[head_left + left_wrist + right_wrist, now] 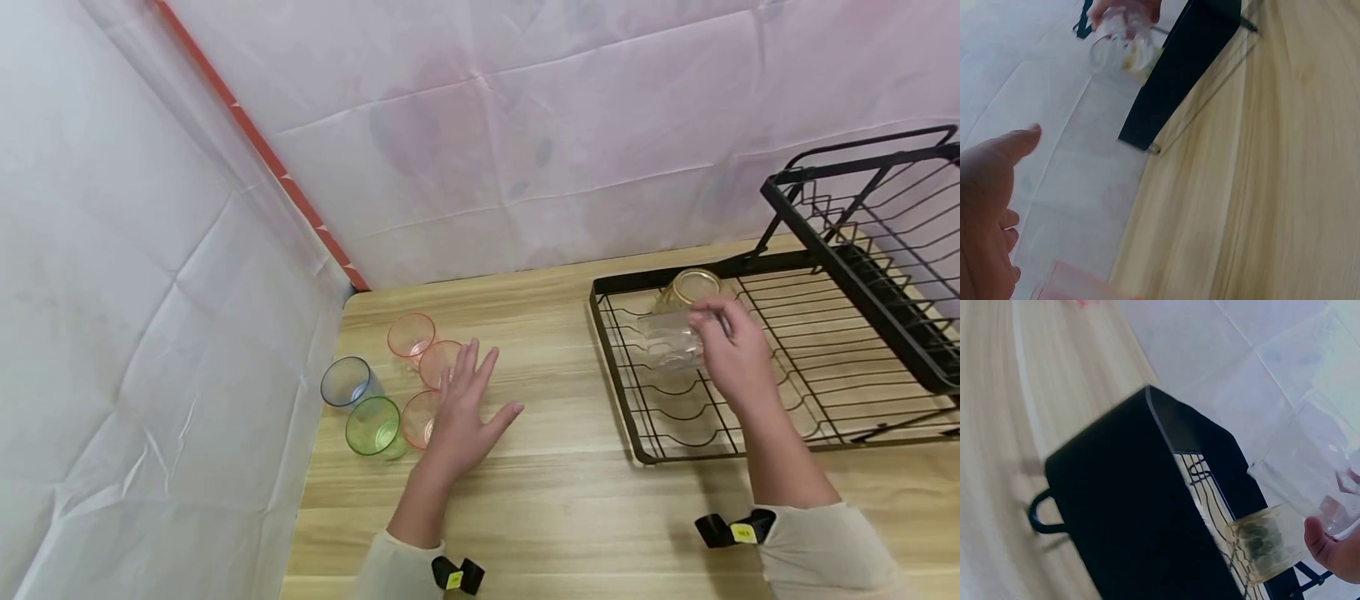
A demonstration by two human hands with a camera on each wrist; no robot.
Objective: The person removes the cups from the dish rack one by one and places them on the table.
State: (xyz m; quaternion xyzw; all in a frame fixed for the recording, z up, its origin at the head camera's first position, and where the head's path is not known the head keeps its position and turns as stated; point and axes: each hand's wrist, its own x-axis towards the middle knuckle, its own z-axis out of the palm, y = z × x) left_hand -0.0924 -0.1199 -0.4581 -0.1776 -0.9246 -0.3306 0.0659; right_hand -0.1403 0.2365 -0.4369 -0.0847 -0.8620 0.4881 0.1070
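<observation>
My right hand holds a clear glass tilted on its side above the lower tier of a black dish rack. Just behind it, an amber glass stands upside down in the rack's back corner; the right wrist view also shows this amber glass. My left hand has its fingers spread, over or beside three pink-rimmed glasses and partly covering two of them. Whether it touches them I cannot tell. Next to these stand a green glass and a blue glass.
The rack's raised upper tier overhangs its right part. A wooden tabletop lies between the glasses and the rack. Sheeted walls border it at the left and back.
</observation>
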